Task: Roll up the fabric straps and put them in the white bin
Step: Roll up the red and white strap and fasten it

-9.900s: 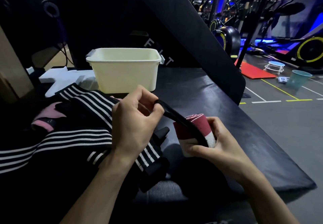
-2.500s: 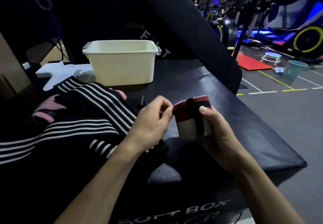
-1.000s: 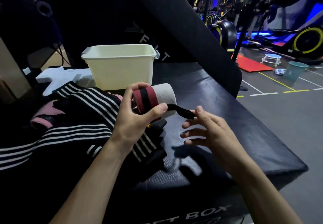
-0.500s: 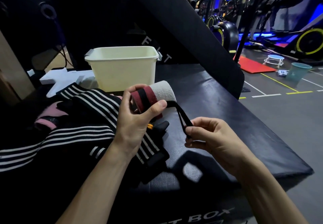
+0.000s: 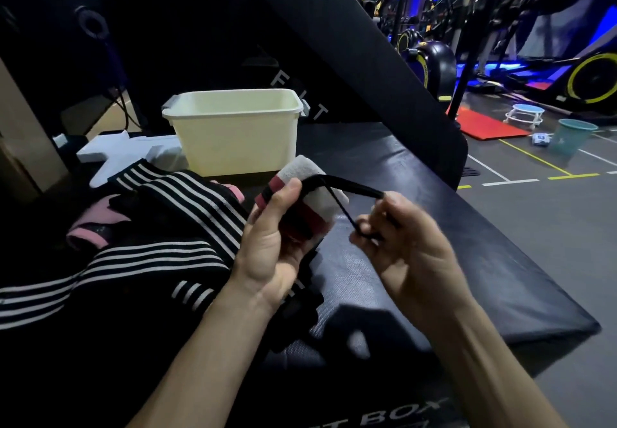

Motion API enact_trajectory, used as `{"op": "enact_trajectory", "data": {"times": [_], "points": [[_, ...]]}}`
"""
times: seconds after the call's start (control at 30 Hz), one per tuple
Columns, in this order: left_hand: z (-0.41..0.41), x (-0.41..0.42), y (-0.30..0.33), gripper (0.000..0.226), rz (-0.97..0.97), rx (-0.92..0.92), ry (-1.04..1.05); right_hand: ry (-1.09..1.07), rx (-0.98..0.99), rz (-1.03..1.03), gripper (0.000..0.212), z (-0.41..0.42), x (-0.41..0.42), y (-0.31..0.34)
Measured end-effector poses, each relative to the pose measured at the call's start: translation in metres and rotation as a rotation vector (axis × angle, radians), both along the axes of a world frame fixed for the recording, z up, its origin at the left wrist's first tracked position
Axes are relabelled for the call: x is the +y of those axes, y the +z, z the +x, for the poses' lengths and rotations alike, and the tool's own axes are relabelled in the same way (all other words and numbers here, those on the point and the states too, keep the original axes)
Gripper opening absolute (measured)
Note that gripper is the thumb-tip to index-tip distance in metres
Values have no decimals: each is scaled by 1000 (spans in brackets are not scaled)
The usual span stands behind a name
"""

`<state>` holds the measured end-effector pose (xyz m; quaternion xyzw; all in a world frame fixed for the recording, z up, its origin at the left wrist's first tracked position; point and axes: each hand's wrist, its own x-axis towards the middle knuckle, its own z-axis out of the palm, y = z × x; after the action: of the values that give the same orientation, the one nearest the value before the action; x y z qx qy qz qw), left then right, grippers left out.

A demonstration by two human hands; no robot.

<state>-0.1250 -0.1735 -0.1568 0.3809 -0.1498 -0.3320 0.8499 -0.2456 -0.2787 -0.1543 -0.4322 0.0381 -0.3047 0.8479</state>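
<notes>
Smooth plastic bin (image 5: 233, 133), woven cloth roll (image 5: 314, 190)

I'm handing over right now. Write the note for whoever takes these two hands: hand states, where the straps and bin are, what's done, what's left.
Left hand: grips the red-and-white roll, held above the black box top.
Right hand: pinches the roll's thin black loop, stretched out to the right.
White bin: upright behind the roll; its inside is not visible.
Striped straps: lying unrolled in a heap at left, with a pink item among them.
Done: this strap is rolled.
Left: probably secure the loop around the roll, drop it in the bin, then roll and bin the striped straps.
</notes>
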Motion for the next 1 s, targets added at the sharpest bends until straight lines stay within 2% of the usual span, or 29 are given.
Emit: {"op": "enact_trajectory", "data": {"times": [0.07, 0.23, 0.3, 0.53, 0.6, 0.77, 0.8, 0.87, 0.9, 1.0], "points": [[-1, 2, 2, 28, -42, 84, -78, -53, 112, 29, 9, 7, -1, -7], [-8, 2, 0, 50, -60, 175, -324, -57, 133, 31, 8, 12, -7, -15], [-7, 1, -2, 51, -26, 154, -342, -76, 165, 23, 8, 14, -6, -17], [-9, 2, -4, 45, 183, -90, -352, -207, 257, -111, 10, 18, -9, -27], [-9, 2, -2, 45, 190, -83, -419, -184, 232, -108, 8, 18, -8, -26], [-2, 7, 1, 45, 155, -56, -622, -20, 193, -107, 33, 10, -5, -16], [-3, 8, 2, 47, 172, -79, -630, -3, 182, -91, 33, 8, -6, -15], [-5, 8, 4, 49, 218, -169, -609, -17, 175, -98, 17, 5, -12, -17], [-7, 8, 5, 49, 239, -225, -567, -41, 174, -113, 15, 3, -16, -19], [-4, 5, -1, 47, 351, -463, -301, -154, 155, -218, 21, 0, -24, -22]]}}
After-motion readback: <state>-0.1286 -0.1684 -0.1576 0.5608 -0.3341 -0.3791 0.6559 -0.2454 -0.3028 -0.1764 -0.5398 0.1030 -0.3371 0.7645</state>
